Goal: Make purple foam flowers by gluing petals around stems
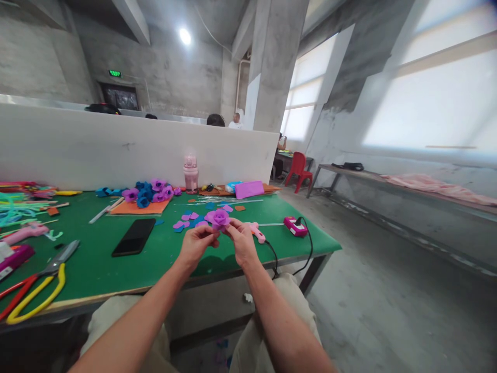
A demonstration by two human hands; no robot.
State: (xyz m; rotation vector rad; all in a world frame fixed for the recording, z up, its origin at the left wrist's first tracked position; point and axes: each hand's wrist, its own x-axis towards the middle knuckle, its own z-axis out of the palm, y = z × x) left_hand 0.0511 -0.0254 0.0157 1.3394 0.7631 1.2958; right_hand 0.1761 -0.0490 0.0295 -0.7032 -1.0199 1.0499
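Left hand [195, 243] and right hand [241, 239], fingers pinched on a purple flower [219, 218] from either side, hold it above the green table [163, 259] near loose petals [185, 221], glue gun [256, 232] and phone [134, 237].

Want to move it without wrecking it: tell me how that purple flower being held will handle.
The purple flower, pinched between left hand and right hand, looks like thin layered petals: probably light, soft, easily crushed. Loose petals on the green table suggest it could come apart.
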